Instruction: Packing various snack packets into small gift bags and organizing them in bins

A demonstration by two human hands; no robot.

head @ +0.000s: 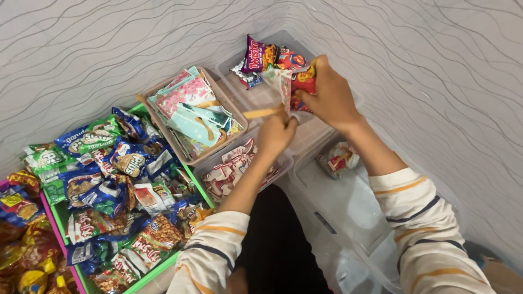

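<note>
Over the clear plastic bin (239,73) by the wall, the right hand (327,95) grips a clear bag of red snack packets (297,84) — the left hand (275,133) pinches a tan ribbon (261,113) at its neck. Beside it, a brown basket (229,106) holds pastel gift bags (193,106).

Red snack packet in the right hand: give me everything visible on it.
The red snack packet is a small glossy foil-like pouch, red with yellow and blue print, crinkled. The right hand pinches it near its top edge and holds it above the clear plastic bin. A clear wrapper with a tan ribbon lies against its left side, where the left hand grips. The right hand's fingers hide part of it; whether it is sealed cannot be told.
</note>
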